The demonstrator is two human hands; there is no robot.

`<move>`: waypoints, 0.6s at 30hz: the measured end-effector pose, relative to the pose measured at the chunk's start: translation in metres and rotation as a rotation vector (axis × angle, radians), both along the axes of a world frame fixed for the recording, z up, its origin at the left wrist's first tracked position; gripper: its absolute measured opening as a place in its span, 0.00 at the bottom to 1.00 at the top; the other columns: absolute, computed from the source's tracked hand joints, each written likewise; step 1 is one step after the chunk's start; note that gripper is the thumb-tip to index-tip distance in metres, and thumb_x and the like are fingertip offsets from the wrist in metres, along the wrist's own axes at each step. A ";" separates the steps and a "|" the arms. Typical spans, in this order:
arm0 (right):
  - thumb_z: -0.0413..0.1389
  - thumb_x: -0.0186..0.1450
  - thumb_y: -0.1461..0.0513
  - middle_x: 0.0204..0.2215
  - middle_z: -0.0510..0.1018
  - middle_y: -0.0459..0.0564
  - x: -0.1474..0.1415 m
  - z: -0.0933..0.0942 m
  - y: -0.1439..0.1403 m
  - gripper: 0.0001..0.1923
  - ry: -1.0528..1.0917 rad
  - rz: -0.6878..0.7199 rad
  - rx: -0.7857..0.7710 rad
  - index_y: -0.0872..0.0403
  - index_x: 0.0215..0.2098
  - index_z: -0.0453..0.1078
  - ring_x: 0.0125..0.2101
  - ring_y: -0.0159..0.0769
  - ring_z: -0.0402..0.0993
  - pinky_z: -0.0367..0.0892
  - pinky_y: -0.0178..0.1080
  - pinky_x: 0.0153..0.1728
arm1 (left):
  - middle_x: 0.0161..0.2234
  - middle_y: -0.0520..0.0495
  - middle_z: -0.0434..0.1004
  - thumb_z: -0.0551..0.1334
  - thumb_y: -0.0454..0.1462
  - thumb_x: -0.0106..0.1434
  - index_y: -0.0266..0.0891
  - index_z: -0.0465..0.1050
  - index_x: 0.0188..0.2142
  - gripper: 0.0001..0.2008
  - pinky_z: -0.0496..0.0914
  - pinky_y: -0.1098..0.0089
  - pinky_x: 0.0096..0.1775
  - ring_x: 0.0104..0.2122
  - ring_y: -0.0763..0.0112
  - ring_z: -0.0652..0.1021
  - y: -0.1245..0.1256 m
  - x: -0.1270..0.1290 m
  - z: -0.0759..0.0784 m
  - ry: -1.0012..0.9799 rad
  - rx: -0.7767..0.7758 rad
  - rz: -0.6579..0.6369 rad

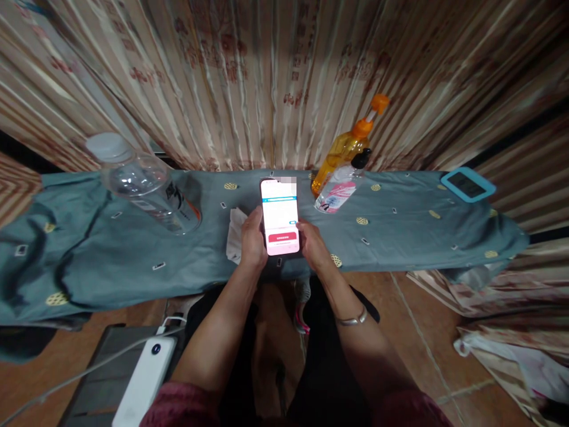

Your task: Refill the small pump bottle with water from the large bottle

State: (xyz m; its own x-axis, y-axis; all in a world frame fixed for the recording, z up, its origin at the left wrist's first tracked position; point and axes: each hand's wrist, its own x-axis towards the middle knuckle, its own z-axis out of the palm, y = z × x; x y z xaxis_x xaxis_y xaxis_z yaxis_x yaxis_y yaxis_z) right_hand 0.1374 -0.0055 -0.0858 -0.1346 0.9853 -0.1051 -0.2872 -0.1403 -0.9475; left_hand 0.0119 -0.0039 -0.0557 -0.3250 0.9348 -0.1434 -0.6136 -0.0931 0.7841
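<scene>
Fingers (249,228) of the left hand (252,243) are curling shut round one long edge of a slim rectangular phone (280,214); the right hand (313,243) is gripping the opposite edge, thumb lying near the glowing white screen with its red bar. Phone is being held upright just above the near edge of a table draped in soft, wrinkled blue-grey cloth (111,261) with small printed motifs. Crumpled white tissue (234,234) is lying beside the left hand. Clear ribbed plastic bottle (142,187) is standing left; amber pump bottle (342,151) and small clear spray bottle (340,190) are standing right. Flat blue-framed rectangular device (467,184) is resting far right. Pleated satin curtain (267,71) is hanging behind.
</scene>
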 end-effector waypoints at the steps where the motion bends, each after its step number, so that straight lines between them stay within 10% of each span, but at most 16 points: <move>1: 0.59 0.72 0.51 0.47 0.77 0.52 0.000 0.001 0.000 0.18 -0.003 0.005 0.000 0.56 0.51 0.72 0.43 0.39 0.77 0.76 0.46 0.45 | 0.30 0.49 0.83 0.73 0.50 0.52 0.39 0.78 0.31 0.18 0.76 0.68 0.40 0.38 0.61 0.84 0.000 0.000 0.000 0.001 -0.006 -0.002; 18: 0.59 0.72 0.51 0.45 0.78 0.52 -0.005 0.011 -0.003 0.18 -0.013 0.006 0.007 0.56 0.50 0.72 0.42 0.37 0.77 0.76 0.45 0.43 | 0.32 0.47 0.84 0.72 0.50 0.53 0.39 0.77 0.31 0.17 0.78 0.63 0.45 0.45 0.55 0.84 -0.002 0.002 0.003 -0.002 -0.003 0.015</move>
